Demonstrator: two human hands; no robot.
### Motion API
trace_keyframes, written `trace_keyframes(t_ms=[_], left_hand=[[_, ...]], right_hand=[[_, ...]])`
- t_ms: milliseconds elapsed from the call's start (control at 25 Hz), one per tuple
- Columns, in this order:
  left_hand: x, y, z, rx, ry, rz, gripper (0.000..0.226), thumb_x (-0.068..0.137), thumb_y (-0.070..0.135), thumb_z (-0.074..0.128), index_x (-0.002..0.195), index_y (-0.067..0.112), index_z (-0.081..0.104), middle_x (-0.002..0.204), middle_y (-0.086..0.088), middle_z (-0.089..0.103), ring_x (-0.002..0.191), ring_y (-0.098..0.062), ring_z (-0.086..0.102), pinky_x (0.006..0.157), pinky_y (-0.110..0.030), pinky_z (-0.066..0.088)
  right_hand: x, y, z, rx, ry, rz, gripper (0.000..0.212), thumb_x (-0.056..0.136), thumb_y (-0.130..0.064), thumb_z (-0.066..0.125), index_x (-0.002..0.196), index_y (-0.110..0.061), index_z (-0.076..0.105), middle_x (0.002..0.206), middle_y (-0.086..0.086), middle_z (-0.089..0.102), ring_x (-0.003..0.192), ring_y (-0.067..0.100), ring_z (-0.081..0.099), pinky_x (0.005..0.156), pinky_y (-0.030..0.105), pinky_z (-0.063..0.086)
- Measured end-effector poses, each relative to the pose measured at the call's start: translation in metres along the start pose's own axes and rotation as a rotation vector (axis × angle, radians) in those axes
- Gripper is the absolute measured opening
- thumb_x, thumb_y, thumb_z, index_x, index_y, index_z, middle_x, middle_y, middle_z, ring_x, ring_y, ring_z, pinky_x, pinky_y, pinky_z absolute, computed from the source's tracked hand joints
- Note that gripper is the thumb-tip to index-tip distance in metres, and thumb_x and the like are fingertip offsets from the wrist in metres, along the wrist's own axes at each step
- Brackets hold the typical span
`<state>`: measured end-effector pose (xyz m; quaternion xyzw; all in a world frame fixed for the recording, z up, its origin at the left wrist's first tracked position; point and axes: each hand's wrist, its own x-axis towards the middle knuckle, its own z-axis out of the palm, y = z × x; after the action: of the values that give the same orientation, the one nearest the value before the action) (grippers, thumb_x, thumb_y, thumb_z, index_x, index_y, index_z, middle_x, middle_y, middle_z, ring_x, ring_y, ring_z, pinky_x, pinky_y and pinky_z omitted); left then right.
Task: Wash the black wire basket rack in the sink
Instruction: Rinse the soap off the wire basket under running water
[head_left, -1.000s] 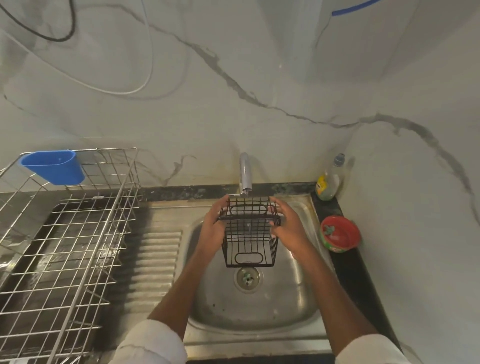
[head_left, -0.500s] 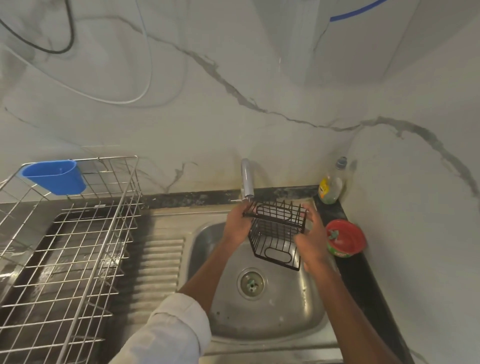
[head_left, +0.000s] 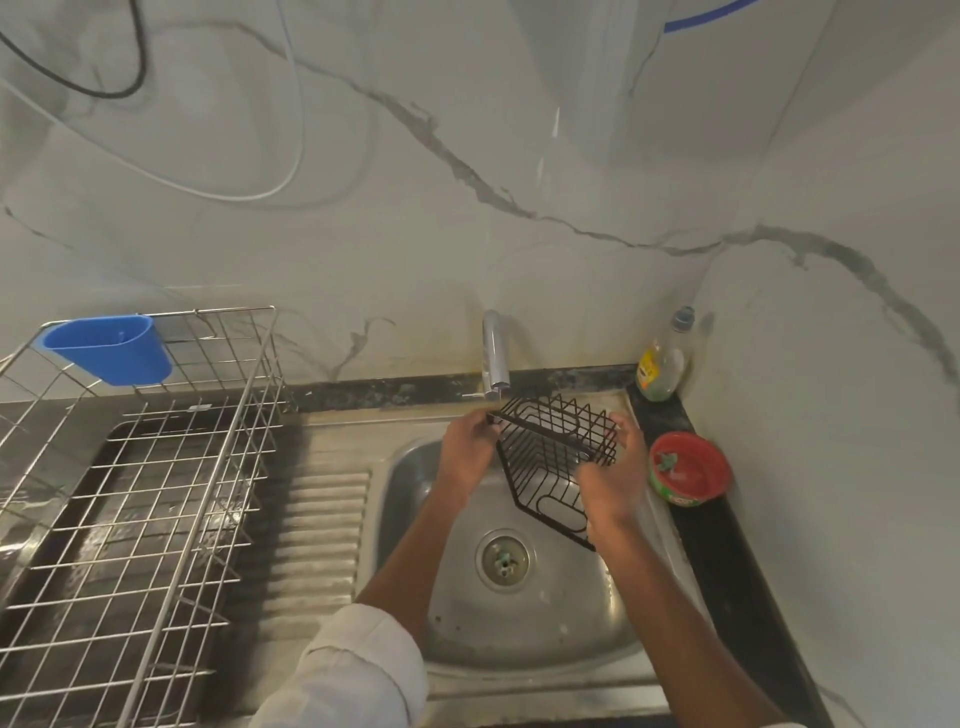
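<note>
The black wire basket rack (head_left: 545, 457) hangs tilted over the steel sink (head_left: 571, 623), just under the chrome tap (head_left: 493, 358). My left hand (head_left: 465, 452) grips its left top corner. On the right side, my right hand (head_left: 613, 478) holds the rim and wall, fingers curled round the wires. The basket's open top leans toward the back right. I cannot tell whether water runs from the tap. The drain (head_left: 503, 560) lies bare below the basket.
A large silver wire dish rack (head_left: 130, 519) with a blue plastic cup (head_left: 111, 348) fills the left drainboard. A dish-soap bottle (head_left: 662, 364) and a red round tub (head_left: 688, 467) stand on the black counter strip at the right, close to the side wall.
The basket has shifted right and turned from square-on under the tap to a tilted, rotated pose. Both hands kept hold of it; my right hand slid lower along its side.
</note>
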<state>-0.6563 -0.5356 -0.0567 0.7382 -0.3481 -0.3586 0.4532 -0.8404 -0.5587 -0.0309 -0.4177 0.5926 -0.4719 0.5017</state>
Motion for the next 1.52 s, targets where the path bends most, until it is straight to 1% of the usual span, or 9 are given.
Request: trace_keyframes(t_ms=[160,280,480,840,1040,1120,1280,1400,1520], left_hand=[[-0.012,-0.01,-0.016,0.039,0.011,0.028,0.045,0.104,-0.001,0.06,0.142,0.02,0.065,0.132,0.003,0.073,0.121,-0.013,0.066,0.106,-0.029,0.051],[-0.02,-0.021,-0.031,0.164,0.042,0.091,0.053,0.102,-0.006,0.052,0.145,0.024,0.063,0.131,0.01,0.072,0.125,-0.011,0.063,0.106,-0.023,0.044],[-0.033,-0.015,-0.056,0.156,0.16,0.109,0.058,0.1,-0.012,0.047,0.149,0.017,0.059,0.123,0.012,0.066,0.121,-0.013,0.062,0.098,-0.013,0.039],[-0.065,-0.047,-0.086,0.098,0.33,0.125,0.059,0.098,-0.007,0.057,0.151,0.018,0.053,0.148,0.006,0.06,0.138,-0.013,0.055,0.109,-0.011,0.04],[-0.106,-0.045,-0.104,-0.465,0.059,-0.033,0.065,0.1,-0.019,0.048,0.149,0.023,0.056,0.152,-0.002,0.062,0.132,-0.016,0.066,0.115,-0.048,0.05],[-0.109,-0.022,-0.094,-0.678,0.175,-0.221,0.025,0.111,0.011,0.048,0.126,0.018,0.066,0.135,-0.016,0.072,0.115,-0.03,0.071,0.104,-0.054,0.052],[-0.084,-0.008,-0.073,-0.642,-0.171,-0.703,0.063,0.097,0.064,0.056,0.102,0.006,0.081,0.103,-0.014,0.082,0.103,-0.035,0.072,0.094,-0.051,0.055],[-0.072,-0.014,-0.055,-0.73,-0.226,-0.703,0.029,0.084,0.036,0.071,0.093,0.008,0.072,0.093,-0.012,0.072,0.081,-0.03,0.068,0.083,-0.043,0.057],[-0.067,-0.025,-0.035,-0.736,-0.295,-0.603,0.027,0.086,0.031,0.077,0.098,0.006,0.077,0.098,-0.013,0.068,0.085,-0.031,0.065,0.083,-0.048,0.057]], right_hand=[[-0.003,0.001,0.004,-0.05,-0.135,0.03,0.089,0.076,0.027,0.053,0.143,-0.032,0.054,0.142,-0.01,0.054,0.111,0.001,0.059,0.068,0.015,0.057],[0.004,0.009,0.019,-0.072,-0.236,0.084,0.091,0.077,0.027,0.052,0.145,-0.034,0.053,0.147,-0.008,0.055,0.103,-0.003,0.064,0.081,0.033,0.063],[0.017,0.0,0.049,-0.056,-0.389,0.092,0.085,0.078,0.029,0.054,0.145,-0.024,0.055,0.142,-0.007,0.06,0.119,0.006,0.06,0.072,0.018,0.055],[0.014,-0.007,0.088,-0.001,-0.66,0.096,0.081,0.079,0.03,0.056,0.138,-0.025,0.061,0.144,-0.008,0.059,0.13,0.014,0.056,0.079,0.024,0.056],[-0.001,-0.002,0.075,0.112,-0.643,0.137,0.07,0.084,0.026,0.054,0.13,-0.026,0.067,0.13,-0.006,0.071,0.126,0.015,0.063,0.09,0.027,0.057],[-0.014,0.0,0.059,0.117,-0.626,0.073,0.056,0.09,0.018,0.058,0.129,-0.022,0.069,0.126,-0.006,0.073,0.122,0.01,0.065,0.098,0.03,0.055],[-0.037,0.008,0.016,0.105,-0.598,-0.012,0.061,0.09,0.023,0.049,0.133,-0.016,0.066,0.128,-0.009,0.072,0.125,0.005,0.063,0.111,0.038,0.048],[-0.036,0.017,-0.021,-0.003,-0.643,-0.151,0.073,0.085,0.026,0.051,0.137,-0.023,0.064,0.139,-0.01,0.066,0.135,0.009,0.056,0.115,0.041,0.044],[-0.025,0.023,-0.047,-0.128,-0.651,-0.276,0.077,0.085,0.026,0.055,0.142,-0.026,0.061,0.149,-0.01,0.057,0.146,0.009,0.043,0.122,0.047,0.034]])
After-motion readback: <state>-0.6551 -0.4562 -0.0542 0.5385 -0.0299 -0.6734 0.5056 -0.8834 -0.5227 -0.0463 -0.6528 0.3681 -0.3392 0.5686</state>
